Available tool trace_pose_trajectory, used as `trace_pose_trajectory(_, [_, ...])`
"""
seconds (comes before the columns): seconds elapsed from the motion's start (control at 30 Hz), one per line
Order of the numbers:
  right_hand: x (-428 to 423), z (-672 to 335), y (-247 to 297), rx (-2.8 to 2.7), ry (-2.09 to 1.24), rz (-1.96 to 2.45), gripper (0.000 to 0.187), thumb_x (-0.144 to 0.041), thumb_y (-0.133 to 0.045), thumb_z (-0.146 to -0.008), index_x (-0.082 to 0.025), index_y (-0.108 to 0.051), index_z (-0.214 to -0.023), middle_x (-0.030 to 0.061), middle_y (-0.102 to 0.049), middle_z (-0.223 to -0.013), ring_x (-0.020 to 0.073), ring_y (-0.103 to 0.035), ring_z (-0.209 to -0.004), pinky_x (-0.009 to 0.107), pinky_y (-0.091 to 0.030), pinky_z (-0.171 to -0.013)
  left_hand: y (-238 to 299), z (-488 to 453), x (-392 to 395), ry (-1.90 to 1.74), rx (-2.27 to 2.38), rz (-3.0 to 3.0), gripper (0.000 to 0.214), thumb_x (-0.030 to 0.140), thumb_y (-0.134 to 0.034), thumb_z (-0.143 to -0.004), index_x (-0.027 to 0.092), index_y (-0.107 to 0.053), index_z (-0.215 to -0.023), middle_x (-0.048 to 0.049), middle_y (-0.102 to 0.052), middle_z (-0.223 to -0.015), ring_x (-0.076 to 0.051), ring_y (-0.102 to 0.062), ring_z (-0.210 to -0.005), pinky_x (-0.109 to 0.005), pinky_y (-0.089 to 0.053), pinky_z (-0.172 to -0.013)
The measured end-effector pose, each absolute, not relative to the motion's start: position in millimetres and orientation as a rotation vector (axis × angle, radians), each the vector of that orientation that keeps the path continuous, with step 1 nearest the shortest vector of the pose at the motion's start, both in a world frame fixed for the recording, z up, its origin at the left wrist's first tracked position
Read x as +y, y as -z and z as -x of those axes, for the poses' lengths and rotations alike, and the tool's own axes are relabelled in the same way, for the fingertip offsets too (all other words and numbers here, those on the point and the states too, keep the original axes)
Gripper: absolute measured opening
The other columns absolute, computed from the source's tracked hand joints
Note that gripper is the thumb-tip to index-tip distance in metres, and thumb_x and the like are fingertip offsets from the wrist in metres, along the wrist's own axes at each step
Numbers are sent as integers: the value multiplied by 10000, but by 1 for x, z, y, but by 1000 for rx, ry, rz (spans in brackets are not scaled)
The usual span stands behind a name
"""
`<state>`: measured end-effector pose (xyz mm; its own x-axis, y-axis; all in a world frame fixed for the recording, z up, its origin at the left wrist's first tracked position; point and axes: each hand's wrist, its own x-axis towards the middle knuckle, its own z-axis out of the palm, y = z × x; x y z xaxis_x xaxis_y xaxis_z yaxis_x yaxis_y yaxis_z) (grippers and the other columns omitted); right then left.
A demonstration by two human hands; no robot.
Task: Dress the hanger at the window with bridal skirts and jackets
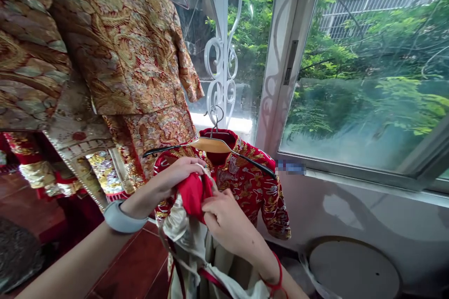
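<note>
Bright red cloth (190,195), joined to a cream-lined garment (196,243), is bunched between my two hands. My left hand (178,173), with a pale band at the wrist, has its fingers closed over the cloth's upper edge. Lower on the right, my right hand (228,219) pinches the same red cloth. Just behind them a red jacket (242,177) with gold embroidery hangs by the window. A hanger (212,145) with a wooden middle and dark arms lies across its shoulders. The hands and bunched cloth hide part of the jacket's front.
Gold-embroidered garments (133,56) hang close on the left. White scrolled ironwork (219,65) stands before the window (351,103). A round grey board (354,266) leans by the wall at lower right. Red tiles (140,257) cover the floor.
</note>
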<state>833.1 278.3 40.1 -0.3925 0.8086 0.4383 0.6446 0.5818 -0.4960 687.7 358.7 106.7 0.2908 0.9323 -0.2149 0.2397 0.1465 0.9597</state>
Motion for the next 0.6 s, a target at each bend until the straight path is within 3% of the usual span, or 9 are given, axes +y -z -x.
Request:
trace_pose_trajectory(0.2, [297, -807, -3, -2078, -148, 1458, 190, -99, -491, -875, -191, -656, -864, 76, -695, -903, 226, -560, -891, 322, -375, -712, -111, -686, 354, -698, 1207, -1425, 190, 218, -649, -481, 183, -614, -665, 28, -660, -628, -146, -571, -611, -247, -406, -606])
trace_pose_trajectory(0.37, [307, -872, -27, -2154, -213, 1211, 305, -58, -415, -902, -208, -662, -807, 46, -686, -876, 219, -496, -896, 371, -375, -844, -122, -677, 353, -493, 1295, -1528, 315, 214, -617, -501, 176, -743, -787, 35, -637, -552, -103, -468, -471, -219, -315, -479])
trace_pose_trajectory(0.47, [297, -892, -53, -2207, -442, 1015, 347, -94, -357, -939, -226, -672, -878, 8, -675, -876, 183, -501, -875, 388, -352, -928, -120, -679, 358, -437, 1273, -1551, 362, 222, -629, -508, 179, -776, -836, -6, -715, -665, -143, -561, -562, -235, -389, -528])
trace_pose_trajectory(0.53, [287, -881, -61, -2107, -381, 1079, 197, -235, -487, -934, -239, -658, -1030, 24, -681, -963, 212, -502, -951, 467, -288, -1006, -117, -682, 360, -429, 1230, -1611, 318, 234, -644, -517, 186, -783, -799, -21, -745, -734, -172, -605, -646, -247, -431, -584])
trace_pose_trajectory(0.6, [278, -862, -60, -1981, -235, 1163, 253, -363, -617, -878, -244, -635, -1101, 51, -688, -1001, 253, -493, -991, 546, -215, -1042, -117, -685, 362, -420, 1212, -1668, 297, 240, -646, -519, 192, -785, -777, -17, -751, -741, -182, -608, -659, -253, -433, -592])
